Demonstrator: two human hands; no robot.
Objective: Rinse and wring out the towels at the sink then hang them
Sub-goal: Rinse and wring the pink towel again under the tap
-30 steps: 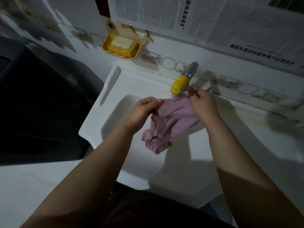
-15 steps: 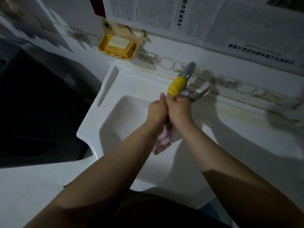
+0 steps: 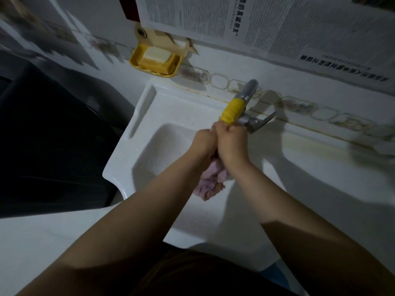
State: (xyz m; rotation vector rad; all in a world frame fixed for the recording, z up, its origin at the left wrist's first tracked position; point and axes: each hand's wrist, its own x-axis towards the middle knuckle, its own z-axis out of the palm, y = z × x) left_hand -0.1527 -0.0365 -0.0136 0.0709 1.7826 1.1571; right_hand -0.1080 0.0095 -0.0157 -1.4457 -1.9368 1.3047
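Note:
A pink towel (image 3: 210, 183) hangs bunched over the white sink (image 3: 149, 154), directly below the tap's yellow spout (image 3: 232, 111). My left hand (image 3: 203, 143) and my right hand (image 3: 232, 144) are pressed side by side, both closed around the towel's upper part. Only the crumpled lower end of the towel shows beneath my wrists; the rest is hidden inside my fists. Whether water is running from the tap cannot be made out.
A yellow soap dish (image 3: 156, 60) holding a bar of soap hangs on the wall above the sink's left corner. Newspaper sheets (image 3: 256, 22) cover the wall. The metal tap handle (image 3: 259, 122) sticks out right of my hands. A dark bulky object (image 3: 49, 135) stands left of the sink.
A second ago my hands held the towel spread apart under the tap. They came together and bunched the towel between them, and now grip it tightly with its end dangling below.

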